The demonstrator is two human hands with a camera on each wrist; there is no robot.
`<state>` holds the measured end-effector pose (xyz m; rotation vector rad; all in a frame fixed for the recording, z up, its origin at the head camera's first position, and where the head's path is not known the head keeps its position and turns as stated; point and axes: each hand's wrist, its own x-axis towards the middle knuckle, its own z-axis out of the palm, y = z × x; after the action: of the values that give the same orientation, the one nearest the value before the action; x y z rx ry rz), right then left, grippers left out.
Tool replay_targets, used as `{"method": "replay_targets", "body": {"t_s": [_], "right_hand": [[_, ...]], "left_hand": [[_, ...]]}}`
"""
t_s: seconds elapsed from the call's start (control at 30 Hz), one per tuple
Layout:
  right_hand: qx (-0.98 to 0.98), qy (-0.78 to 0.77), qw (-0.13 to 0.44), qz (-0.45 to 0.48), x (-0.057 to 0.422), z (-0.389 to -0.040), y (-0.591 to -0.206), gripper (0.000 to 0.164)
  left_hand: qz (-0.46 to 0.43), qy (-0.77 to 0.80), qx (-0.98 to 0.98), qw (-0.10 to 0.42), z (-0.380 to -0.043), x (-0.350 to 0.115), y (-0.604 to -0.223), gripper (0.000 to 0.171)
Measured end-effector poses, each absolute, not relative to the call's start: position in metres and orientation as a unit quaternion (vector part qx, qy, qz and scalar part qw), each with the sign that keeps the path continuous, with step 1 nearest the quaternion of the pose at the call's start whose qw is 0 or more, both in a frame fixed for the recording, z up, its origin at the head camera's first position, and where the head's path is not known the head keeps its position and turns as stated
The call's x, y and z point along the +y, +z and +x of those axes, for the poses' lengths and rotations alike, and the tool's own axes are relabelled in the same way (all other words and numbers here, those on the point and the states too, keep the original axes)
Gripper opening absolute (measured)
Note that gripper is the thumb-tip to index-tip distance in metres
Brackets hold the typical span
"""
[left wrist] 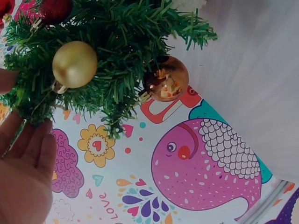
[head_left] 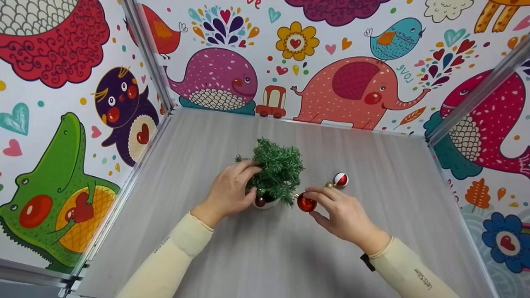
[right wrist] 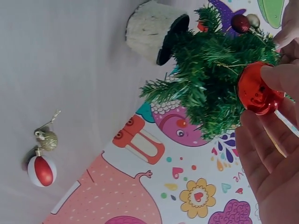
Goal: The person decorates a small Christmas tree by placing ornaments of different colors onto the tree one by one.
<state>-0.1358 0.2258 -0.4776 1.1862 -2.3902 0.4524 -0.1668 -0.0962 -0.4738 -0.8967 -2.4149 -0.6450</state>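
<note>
A small artificial Christmas tree stands in a white pot at mid-table. My left hand is at its left side, with thumb and fingers around a branch of the green foliage. On the tree, the left wrist view shows a matte gold bauble, a shiny copper-coloured bauble and a dark red bauble. Beside the tree's right side, my right hand pinches a shiny red bauble between thumb and fingers. A thin gold loop extends from this bauble towards the branches.
Beyond the right hand, a red and white bauble and a small glittery gold bauble lie together on the grey table. Printed cartoon panels wall the table at the back and both sides, with metal rails at the corners.
</note>
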Motion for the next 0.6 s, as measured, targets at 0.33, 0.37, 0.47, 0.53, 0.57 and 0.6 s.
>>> {"method": "replay_targets", "body": {"t_s": [0.33, 0.37, 0.47, 0.53, 0.57, 0.6], "right_hand": [[-0.848, 0.194, 0.221, 0.440, 0.215, -0.132, -0.474, 0.050], [-0.846, 0.198, 0.223, 0.441, 0.213, -0.132, -0.475, 0.050], [-0.842, 0.207, 0.227, 0.443, 0.209, -0.133, -0.476, 0.051], [-0.839, 0.213, 0.229, 0.446, 0.206, -0.133, -0.476, 0.052], [-0.838, 0.215, 0.230, 0.446, 0.204, -0.134, -0.477, 0.052], [-0.837, 0.216, 0.230, 0.447, 0.203, -0.134, -0.477, 0.052]], "left_hand": [[-0.324, -0.225, -0.878, 0.272, -0.167, -0.092, -0.478, 0.045], [-0.325, -0.223, -0.876, 0.278, -0.166, -0.091, -0.478, 0.044], [-0.328, -0.218, -0.867, 0.304, -0.165, -0.087, -0.478, 0.043], [-0.335, -0.215, -0.858, 0.325, -0.163, -0.084, -0.478, 0.041], [-0.341, -0.212, -0.852, 0.336, -0.163, -0.082, -0.478, 0.039], [-0.351, -0.208, -0.845, 0.346, -0.162, -0.080, -0.479, 0.038]]}}
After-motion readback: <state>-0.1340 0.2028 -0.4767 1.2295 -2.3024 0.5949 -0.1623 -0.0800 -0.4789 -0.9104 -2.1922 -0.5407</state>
